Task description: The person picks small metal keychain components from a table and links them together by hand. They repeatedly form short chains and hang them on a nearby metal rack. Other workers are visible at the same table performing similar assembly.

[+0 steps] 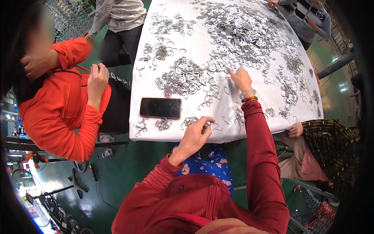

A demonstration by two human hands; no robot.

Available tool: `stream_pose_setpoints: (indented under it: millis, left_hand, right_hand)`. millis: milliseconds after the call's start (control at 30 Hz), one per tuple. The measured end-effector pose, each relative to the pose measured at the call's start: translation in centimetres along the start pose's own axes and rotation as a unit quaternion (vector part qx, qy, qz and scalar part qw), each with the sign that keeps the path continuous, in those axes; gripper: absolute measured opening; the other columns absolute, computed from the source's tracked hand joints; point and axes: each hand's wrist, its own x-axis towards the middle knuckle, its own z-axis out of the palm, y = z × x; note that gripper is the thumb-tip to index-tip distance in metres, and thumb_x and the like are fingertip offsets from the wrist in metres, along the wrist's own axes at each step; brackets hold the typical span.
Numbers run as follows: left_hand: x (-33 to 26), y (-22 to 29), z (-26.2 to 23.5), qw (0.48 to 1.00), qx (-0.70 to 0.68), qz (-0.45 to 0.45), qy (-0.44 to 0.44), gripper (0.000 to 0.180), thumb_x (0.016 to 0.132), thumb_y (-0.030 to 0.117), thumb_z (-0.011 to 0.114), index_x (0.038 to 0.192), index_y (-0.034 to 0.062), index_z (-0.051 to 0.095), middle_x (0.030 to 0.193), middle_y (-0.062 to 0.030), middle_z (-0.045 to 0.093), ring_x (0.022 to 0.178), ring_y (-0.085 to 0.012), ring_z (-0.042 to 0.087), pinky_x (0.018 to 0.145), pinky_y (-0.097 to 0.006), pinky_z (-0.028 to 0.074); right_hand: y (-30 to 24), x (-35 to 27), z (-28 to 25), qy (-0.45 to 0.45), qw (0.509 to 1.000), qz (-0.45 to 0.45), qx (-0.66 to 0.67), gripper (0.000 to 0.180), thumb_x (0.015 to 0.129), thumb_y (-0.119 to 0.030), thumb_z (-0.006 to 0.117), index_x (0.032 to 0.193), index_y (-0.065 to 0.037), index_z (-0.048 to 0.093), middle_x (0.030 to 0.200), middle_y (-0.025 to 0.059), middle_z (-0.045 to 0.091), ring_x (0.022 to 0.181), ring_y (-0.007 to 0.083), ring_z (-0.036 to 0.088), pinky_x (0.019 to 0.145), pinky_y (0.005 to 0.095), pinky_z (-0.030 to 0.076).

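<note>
The right hand [240, 79] reaches with fingers spread narrow into the metal clips [237, 35] heaped on the white surface [156, 58], while the left hand [196, 132] pinches a wire hook [215, 126] at the near edge, apparently mid-sorting.

Your right hand [240, 79] is reaching to the centre of the frame, its fingertip touching the lower edge of the big heap of small silver metal buckles [241, 35] spreading across the upper middle. Your left hand [196, 132] is pinching a bent wire hook [215, 126] at the cloth's lower edge.
</note>
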Motion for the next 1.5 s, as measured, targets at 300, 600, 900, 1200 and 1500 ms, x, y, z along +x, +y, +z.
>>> stream_pose_setpoints:
  millis: [300,600,900,1200,1500]
  left_hand:
    - [2.3,0.6,-0.8,0.994,-0.093,-0.061,-0.016,0.017,0.087,0.009,0.059,0.098,-0.0041,0.059,0.08,-0.0096,0.065,0.07,-0.0124,0.063,0.063,-0.025,0.051]
    - [3.6,-0.8,-0.4,0.981,-0.192,-0.028,0.022,0.016,0.085,0.011,0.065,0.096,-0.0004,0.064,0.087,-0.0019,0.063,0.078,-0.0058,0.055,0.067,-0.019,0.043]
    - [2.4,1.3,0.8,0.993,-0.051,0.105,0.021,0.012,0.081,0.011,0.068,0.091,0.0038,0.066,0.103,-0.006,0.06,0.091,-0.0135,0.056,0.077,-0.027,0.045]
    - [2.3,2.3,1.3,0.963,-0.252,-0.001,-0.095,0.015,0.091,0.011,0.056,0.098,-0.0009,0.061,0.097,-0.0052,0.064,0.094,-0.011,0.057,0.085,-0.026,0.045]
    - [0.1,3.0,2.3,0.963,-0.227,0.096,-0.104,0.018,0.089,0.019,0.055,0.095,0.0021,0.059,0.087,-0.0088,0.062,0.082,-0.0155,0.058,0.075,-0.03,0.046]
  right_hand:
    - [0.9,-0.1,1.6,0.042,0.94,-0.009,0.338,0.021,0.071,-0.016,0.069,0.08,0.002,0.063,0.075,0.0132,0.065,0.065,0.0215,0.062,0.06,0.0316,0.048]
    - [1.1,-16.9,-4.1,-0.12,0.849,-0.041,0.513,0.019,0.081,0.0,0.064,0.1,0.006,0.063,0.079,0.0071,0.065,0.068,0.0105,0.059,0.058,0.0222,0.047]
    - [-0.7,-22.7,-7.2,-0.004,0.889,-0.134,0.438,0.013,0.082,0.002,0.063,0.094,0.003,0.062,0.079,0.0042,0.063,0.07,0.008,0.058,0.059,0.0208,0.045]
    - [1.1,-20.9,-9.6,-0.149,0.863,-0.145,0.461,0.017,0.079,0.003,0.062,0.093,-0.003,0.07,0.078,0.0039,0.065,0.071,0.0085,0.058,0.06,0.0231,0.046]
    - [6.9,-0.8,-4.9,-0.063,0.942,-0.136,0.302,0.037,0.094,-0.024,0.047,0.121,0.0,0.056,0.116,0.012,0.059,0.098,0.0169,0.057,0.082,0.0277,0.046]
